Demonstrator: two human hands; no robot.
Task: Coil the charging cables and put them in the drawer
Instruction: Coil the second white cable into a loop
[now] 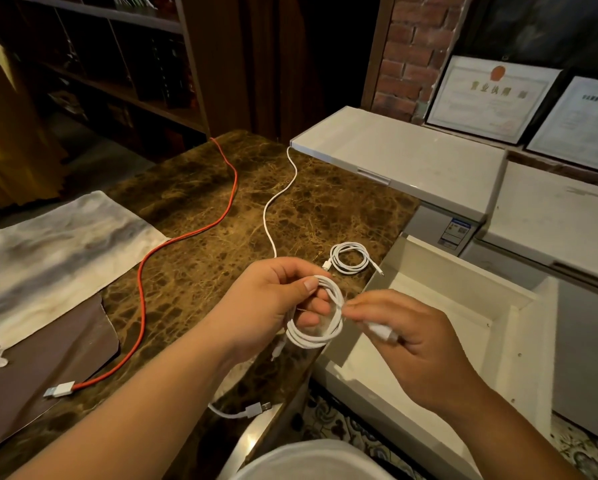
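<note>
The left hand holds a coil of white cable just off the near right edge of the marble table, thumb on top and fingers curled through the loops. The right hand pinches that cable's plug end between thumb and fingers, just beside the coil and above the open white drawer. The drawer stands pulled out at the table's right edge. A 2nd white cable, already coiled, lies on the table at its right edge, next to the drawer's far corner. A 3rd white cable runs uncoiled from the far edge of the table toward the hands; a white USB plug on a short stretch of white cord shows at the near edge under the left forearm. A red cable snakes from the far edge to the near left, ending in a white USB plug. A pale cloth covers the left edge.
</note>
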